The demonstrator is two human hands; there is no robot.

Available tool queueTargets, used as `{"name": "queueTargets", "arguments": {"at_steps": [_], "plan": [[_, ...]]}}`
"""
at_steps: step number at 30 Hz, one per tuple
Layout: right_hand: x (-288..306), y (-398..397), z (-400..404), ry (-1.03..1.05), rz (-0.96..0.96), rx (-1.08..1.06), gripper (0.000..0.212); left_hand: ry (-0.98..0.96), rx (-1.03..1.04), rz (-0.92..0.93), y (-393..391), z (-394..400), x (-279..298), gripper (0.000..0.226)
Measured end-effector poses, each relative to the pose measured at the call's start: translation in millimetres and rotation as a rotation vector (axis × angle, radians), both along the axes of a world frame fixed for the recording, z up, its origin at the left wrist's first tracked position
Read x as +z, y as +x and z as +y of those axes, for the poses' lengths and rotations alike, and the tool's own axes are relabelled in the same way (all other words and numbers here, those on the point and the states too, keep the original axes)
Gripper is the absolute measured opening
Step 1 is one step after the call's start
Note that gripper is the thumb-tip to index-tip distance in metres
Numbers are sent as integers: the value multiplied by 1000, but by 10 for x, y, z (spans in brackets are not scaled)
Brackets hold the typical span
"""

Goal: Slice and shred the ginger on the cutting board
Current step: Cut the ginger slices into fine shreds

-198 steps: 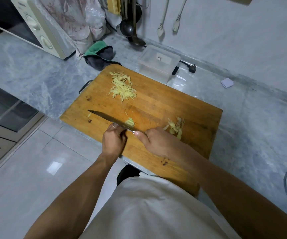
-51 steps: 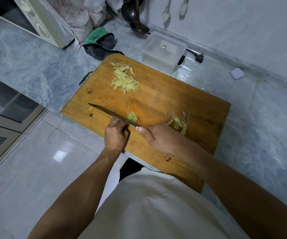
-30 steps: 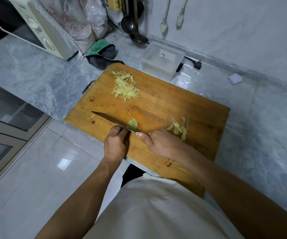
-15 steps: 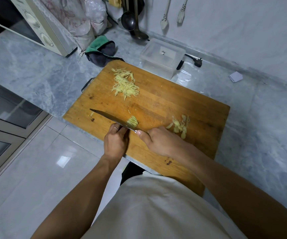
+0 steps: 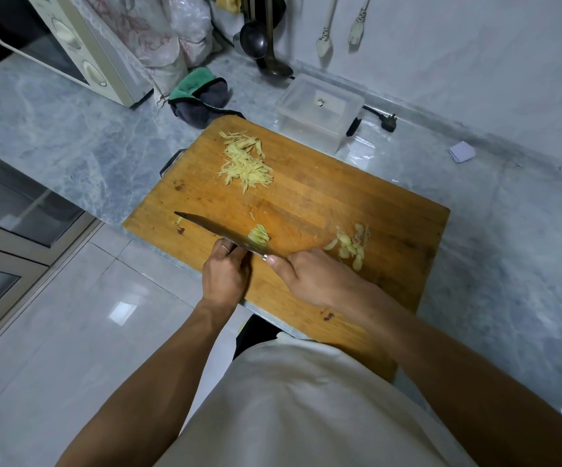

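Near the front edge of the cutting board (image 5: 323,197), right hand (image 5: 316,281) grips knife (image 5: 212,230), left hand (image 5: 225,274) with curled fingers pins the ginger stack (image 5: 258,235) at the blade, shreds (image 5: 244,165) toward far-left corner, slices (image 5: 348,246) toward right edge.

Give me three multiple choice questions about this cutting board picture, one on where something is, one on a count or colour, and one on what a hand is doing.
1. Where is the clear plastic box?
A. beyond the cutting board's far edge
B. on the floor
C. on the microwave

2. How many separate heaps of ginger lie on the board?
A. one
B. three
C. six

3. What is the right hand doing?
A. hanging idle
B. gripping the knife
C. lifting the box

A: it stands by the wall. B: shreds, a small stack, slices. B: its fingers wrap the handle.
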State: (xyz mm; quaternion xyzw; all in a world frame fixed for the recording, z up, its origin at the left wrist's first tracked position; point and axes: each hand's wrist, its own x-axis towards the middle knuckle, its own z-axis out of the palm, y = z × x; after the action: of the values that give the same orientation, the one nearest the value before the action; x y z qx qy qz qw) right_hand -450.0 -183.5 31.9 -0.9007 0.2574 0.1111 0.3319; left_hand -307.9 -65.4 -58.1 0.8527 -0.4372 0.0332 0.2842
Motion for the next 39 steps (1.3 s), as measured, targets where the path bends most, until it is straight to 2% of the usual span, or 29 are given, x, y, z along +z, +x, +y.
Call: {"name": "queueTargets", "arguments": {"at_steps": [20,30,35,38,39], "plan": [[24,-4,-7,28,0,-26,73,-81,3,-5,21,-15,-94,35],[-39,30,-25,59,3,-38,65,-53,8,-13,31,-17,-116,21],[29,-5,-13,66,-4,-39,73,-11,19,25,-27,-15,-57,21],[52,9,-25,67,4,-31,73,-16,-3,16,-41,-3,-57,9],[53,18,-27,68,11,-27,71,-18,-9,22,-49,4,-55,13]]}}
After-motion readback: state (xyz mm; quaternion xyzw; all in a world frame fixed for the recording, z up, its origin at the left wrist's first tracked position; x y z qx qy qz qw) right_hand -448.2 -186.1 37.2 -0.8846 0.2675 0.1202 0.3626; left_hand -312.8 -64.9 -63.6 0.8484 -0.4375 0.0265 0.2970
